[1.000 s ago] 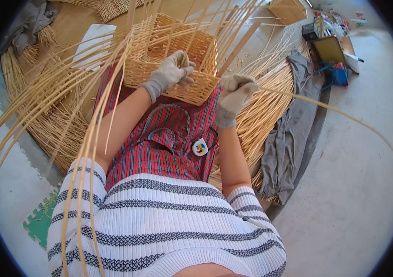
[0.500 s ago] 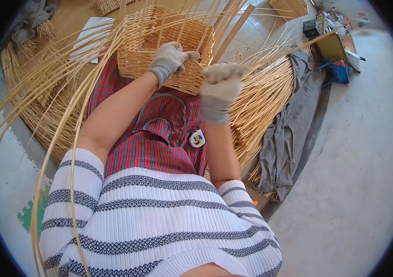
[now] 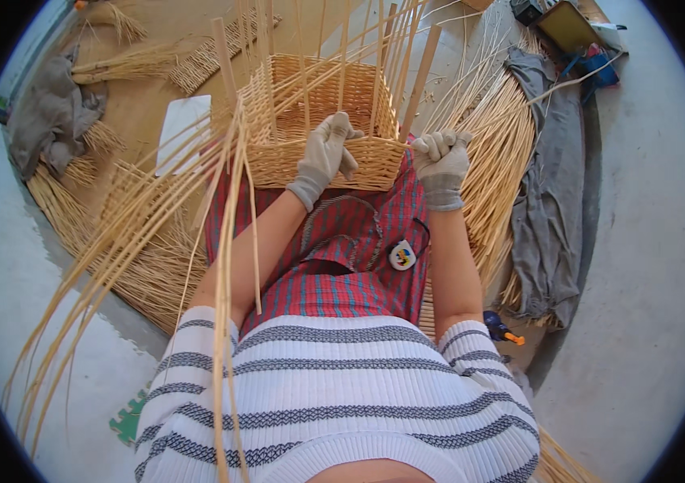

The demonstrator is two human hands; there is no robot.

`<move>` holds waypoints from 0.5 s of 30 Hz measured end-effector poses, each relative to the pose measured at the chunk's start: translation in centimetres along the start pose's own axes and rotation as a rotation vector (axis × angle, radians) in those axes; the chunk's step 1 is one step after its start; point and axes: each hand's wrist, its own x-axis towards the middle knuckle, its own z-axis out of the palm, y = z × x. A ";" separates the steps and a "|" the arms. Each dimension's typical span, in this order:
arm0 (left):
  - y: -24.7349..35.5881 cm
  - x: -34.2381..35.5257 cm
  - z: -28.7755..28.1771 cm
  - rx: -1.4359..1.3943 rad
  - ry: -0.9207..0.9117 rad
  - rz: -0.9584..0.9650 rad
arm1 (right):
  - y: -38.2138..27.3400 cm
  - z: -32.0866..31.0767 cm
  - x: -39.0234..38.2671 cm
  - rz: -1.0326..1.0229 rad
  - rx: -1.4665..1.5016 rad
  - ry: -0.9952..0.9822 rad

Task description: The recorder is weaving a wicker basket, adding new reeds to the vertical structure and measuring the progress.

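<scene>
A square wicker basket (image 3: 366,171), partly woven with upright stakes, rests at my lap over the red plaid cloth (image 3: 310,294). My left hand (image 3: 328,158), in a pale work glove with a grey cuff, grips the top of its near wall beside a stake (image 3: 343,80). Just beyond the basket's near right corner, my gloved right hand (image 3: 441,167) is closed in a fist around a thin willow rod (image 3: 556,90), which trails off to the upper right. Long loose rods (image 3: 137,213) fan out from the near left corner, some hanging over my left arm.
A bundle of peeled rods (image 3: 497,177) lies right of the basket, next to a grey cloth (image 3: 548,209). A white tape measure (image 3: 402,255) lies on the plaid cloth. More rod bundles (image 3: 129,274) and a white board (image 3: 184,129) are on the left.
The view has shifted, so basket and hands sit further right in the picture. My right hand, blurred before, now shows sharply by the basket's corner. My left hand stays on the near wall.
</scene>
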 end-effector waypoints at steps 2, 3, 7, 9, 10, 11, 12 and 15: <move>-0.1 0.1 -0.8 0.020 -0.036 -0.034 | 0.2 -1.1 -0.3 -0.041 0.049 0.093; 0.2 -0.4 -0.6 0.013 -0.068 -0.017 | 0.1 -1.8 -0.5 -0.065 0.052 0.073; -0.2 -4.5 -2.3 0.136 -0.038 0.201 | 0.6 -1.2 -1.5 -0.175 -0.302 0.282; -1.0 -6.8 -5.2 0.153 0.061 0.156 | -1.5 -5.2 -1.7 -0.152 -0.449 0.412; -0.9 -7.8 -7.7 0.144 0.131 0.012 | -1.5 -6.6 -1.9 -0.116 -0.620 0.546; -0.3 -9.4 -9.3 0.139 0.295 0.080 | 0.3 -5.8 -3.1 -0.100 -0.605 0.538; 0.3 -10.4 -10.8 0.131 0.459 0.149 | 2.8 -5.4 -5.0 -0.036 -0.974 0.414; 3.3 -11.1 -13.1 0.132 0.533 0.439 | 9.6 0.1 -9.9 0.204 -1.364 -0.025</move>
